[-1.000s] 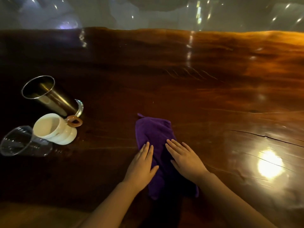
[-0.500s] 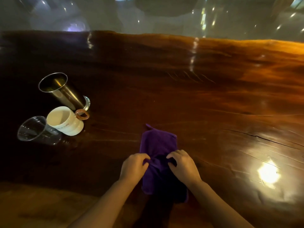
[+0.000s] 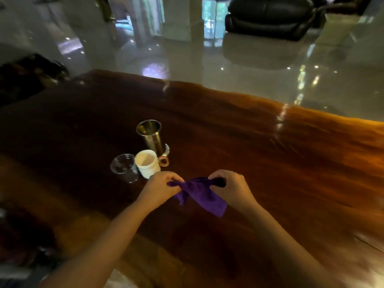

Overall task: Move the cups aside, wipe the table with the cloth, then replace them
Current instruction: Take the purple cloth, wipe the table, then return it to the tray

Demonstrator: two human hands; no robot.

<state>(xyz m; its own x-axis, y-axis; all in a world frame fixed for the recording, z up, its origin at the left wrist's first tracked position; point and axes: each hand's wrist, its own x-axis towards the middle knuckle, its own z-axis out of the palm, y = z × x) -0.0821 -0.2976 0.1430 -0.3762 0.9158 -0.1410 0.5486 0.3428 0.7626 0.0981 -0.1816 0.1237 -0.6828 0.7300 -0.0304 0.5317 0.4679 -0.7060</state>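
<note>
head view, both hands (image 3: 160,189) (image 3: 232,189) pinching limp purple cloth (image 3: 200,193), glossy wooden table (image 3: 270,163)

No text, label, brand, number or sign can be read anywhere; the white mug (image 3: 147,163), at about 10 o'clock from the hands, shows only a plain side, too blurred to make out any print
</note>
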